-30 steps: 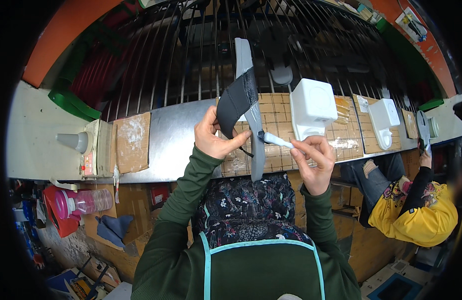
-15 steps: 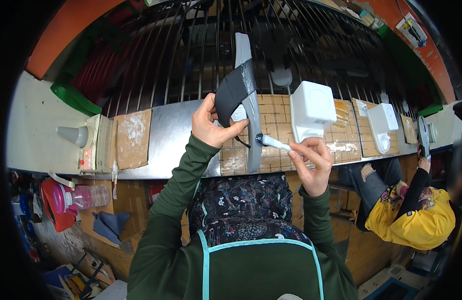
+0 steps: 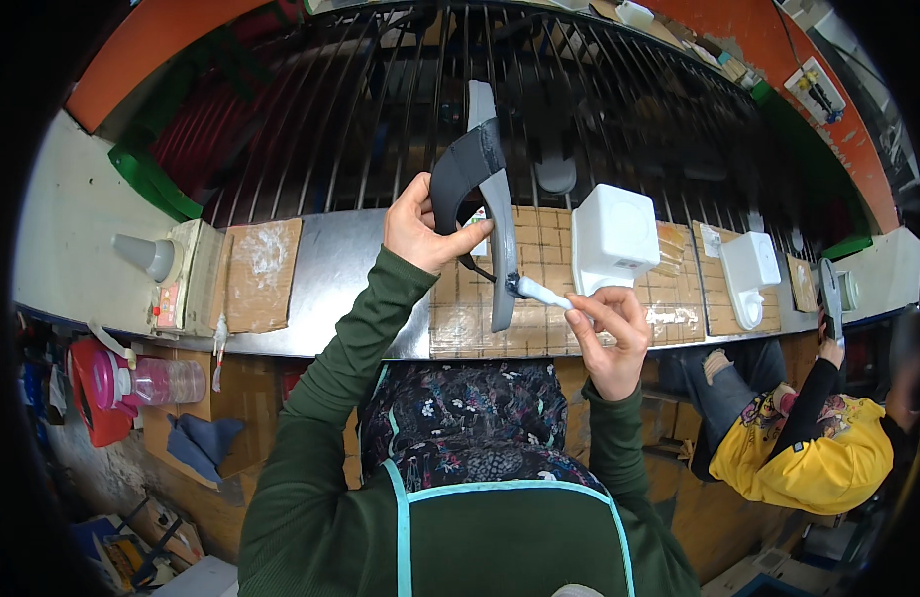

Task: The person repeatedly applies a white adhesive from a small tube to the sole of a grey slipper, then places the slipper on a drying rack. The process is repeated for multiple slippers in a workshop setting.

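Note:
My left hand (image 3: 420, 231) grips a slide sandal by its wide black strap (image 3: 463, 169), with the thumb reaching to the grey sole (image 3: 501, 214). The sandal is held on its side, its sole edge-on to me. My right hand (image 3: 613, 340) pinches the pale handle of a small brush (image 3: 544, 293) between thumb and fingers. The dark, wet-looking brush tip touches the sole's edge close to the sandal's near end. A shiny coating shows on the strap where it meets the sole.
A white plastic container (image 3: 616, 237) stands right of the sandal on taped cardboard (image 3: 468, 326). Metal bars (image 3: 310, 139) run beyond the bench. Stained cardboard (image 3: 261, 274) lies at left. A co-worker in yellow (image 3: 828, 453) sits at right, near another white container (image 3: 750, 274).
The brush tip has moved closer to the sole's near end. The sandal has tilted slightly, its near end swinging a little left. The whole view has shifted a bit.

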### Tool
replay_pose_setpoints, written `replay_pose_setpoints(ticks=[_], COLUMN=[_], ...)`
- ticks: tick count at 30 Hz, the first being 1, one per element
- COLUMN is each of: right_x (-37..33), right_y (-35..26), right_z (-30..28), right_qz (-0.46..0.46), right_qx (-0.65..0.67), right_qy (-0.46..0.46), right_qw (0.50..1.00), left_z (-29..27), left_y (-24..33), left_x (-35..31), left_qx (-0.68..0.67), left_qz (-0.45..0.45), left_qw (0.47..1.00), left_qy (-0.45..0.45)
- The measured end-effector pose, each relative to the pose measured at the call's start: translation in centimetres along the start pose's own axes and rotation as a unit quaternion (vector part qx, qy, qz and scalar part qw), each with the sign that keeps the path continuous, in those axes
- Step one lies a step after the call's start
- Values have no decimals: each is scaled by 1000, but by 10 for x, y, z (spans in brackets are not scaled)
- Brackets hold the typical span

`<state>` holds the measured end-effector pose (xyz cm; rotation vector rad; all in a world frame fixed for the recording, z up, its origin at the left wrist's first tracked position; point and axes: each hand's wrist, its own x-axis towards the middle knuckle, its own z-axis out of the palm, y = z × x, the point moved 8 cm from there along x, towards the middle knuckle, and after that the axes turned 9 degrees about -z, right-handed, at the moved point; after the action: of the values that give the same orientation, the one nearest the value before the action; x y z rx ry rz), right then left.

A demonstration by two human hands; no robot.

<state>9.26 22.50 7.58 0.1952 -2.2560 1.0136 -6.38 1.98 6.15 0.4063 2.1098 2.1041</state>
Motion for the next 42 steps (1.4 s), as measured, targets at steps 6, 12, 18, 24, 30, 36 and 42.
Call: replay_pose_setpoints(ticks=[6,12,18,24,30,36,42], right_x=[3,8,15,26,38,52,61], right_y=[0,-3,-10,-15,-20,-28,-32], right_z=[-3,-7,-14,-21,-27,-34,-39], right_qz=[-1,-22,-62,-101,-132,-177,-199], right_qx=[-12,-17,-61,-91,-116,-126,-141], right_qy=[6,25,44,61,70,81,84], right_qw=[1000,999,995,989,982,973,966], left_z=[1,4,6,15,21,25,32], left_y=[-4,-18,-27,-35,-45,-49,-53], left_x=[7,16,23,28,37,43,42], left_qx=[-55,-51,-70,-102,-73,-50,-55], left_qz=[9,-54,-112,-163,-253,-309,-379], left_qw=[998,997,990,981,965,950,923], left_qy=[10,16,46,38,5,-18,-31])
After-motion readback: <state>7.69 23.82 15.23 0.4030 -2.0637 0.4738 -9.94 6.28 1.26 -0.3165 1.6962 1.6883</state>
